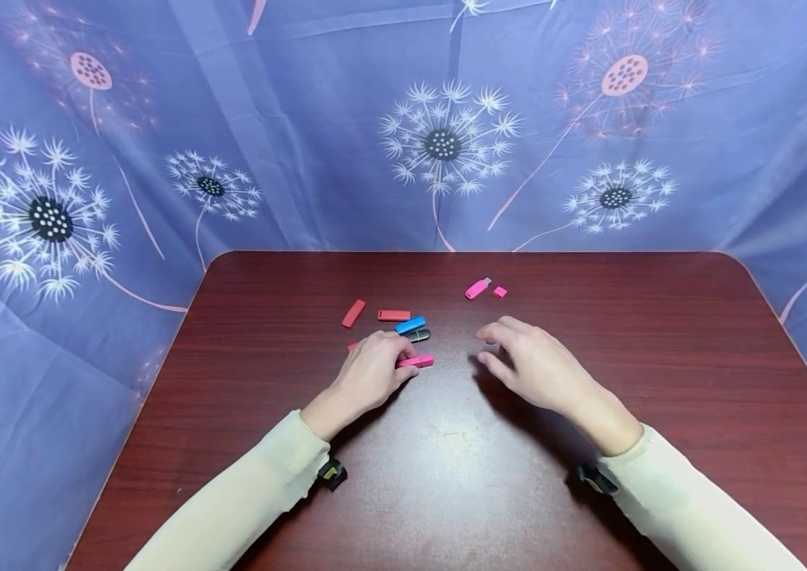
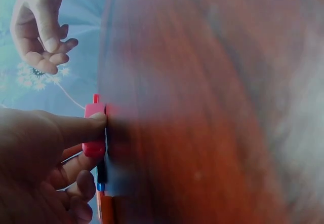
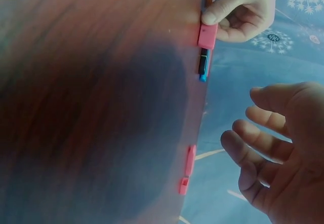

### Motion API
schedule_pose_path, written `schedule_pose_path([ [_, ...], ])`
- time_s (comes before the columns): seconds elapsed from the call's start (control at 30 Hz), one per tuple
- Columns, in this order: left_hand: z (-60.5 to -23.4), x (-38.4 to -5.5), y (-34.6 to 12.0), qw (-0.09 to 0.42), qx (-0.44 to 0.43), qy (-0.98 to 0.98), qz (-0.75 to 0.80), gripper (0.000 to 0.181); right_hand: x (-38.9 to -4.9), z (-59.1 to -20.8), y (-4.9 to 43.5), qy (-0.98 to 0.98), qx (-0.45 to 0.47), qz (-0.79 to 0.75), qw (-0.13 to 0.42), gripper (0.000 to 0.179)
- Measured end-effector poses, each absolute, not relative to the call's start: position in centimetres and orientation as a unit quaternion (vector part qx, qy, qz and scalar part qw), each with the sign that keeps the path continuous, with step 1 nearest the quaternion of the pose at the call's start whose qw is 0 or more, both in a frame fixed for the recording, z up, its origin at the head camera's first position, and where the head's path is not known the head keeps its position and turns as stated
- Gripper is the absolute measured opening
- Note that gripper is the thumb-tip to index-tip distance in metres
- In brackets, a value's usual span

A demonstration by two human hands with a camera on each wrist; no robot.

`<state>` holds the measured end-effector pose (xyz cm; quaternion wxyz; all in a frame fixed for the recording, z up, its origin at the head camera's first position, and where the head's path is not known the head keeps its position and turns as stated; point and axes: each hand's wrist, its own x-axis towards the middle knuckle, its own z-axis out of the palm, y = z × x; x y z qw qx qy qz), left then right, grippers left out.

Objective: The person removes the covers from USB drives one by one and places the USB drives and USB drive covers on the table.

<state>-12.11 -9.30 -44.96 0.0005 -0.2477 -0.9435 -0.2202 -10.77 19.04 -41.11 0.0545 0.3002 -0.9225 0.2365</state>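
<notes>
My left hand (image 1: 373, 366) pinches a pink USB flash drive (image 1: 420, 362) between thumb and fingers, low over the table. In the left wrist view the thumb lies on the side of the drive. Just beyond these fingers are a blue flash drive (image 1: 410, 324) and a dark one with a light band (image 1: 420, 335), partly covered by the hand. A red piece (image 1: 351, 346) peeks out behind the knuckles. My right hand (image 1: 535, 365) hovers to the right with relaxed, loosely bent fingers and holds nothing, as the right wrist view (image 3: 283, 153) also shows.
Two red flash drives (image 1: 354, 313) (image 1: 393, 316) lie beyond the left hand. Farther back, a pink flash drive (image 1: 478, 289) with its metal plug bare lies beside its small pink cap (image 1: 500, 292). A blue dandelion-patterned cloth (image 1: 317, 143) hangs behind the brown table (image 1: 660, 317).
</notes>
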Motion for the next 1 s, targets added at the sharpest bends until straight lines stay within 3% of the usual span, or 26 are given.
schedule_pose_path([
  [0.7, -43.0, -10.0, -7.9, 0.046, -0.294, -0.912, -0.281, 0.014, -10.2, -41.7, 17.5, -0.896, 0.358, 0.259, 0.053, 0.035],
  [1.0, -42.0, -9.0, -7.2, 0.074, -0.316, -0.891, -0.319, 0.014, -9.4, -42.0, 16.4, -0.867, 0.399, 0.284, 0.089, 0.021],
])
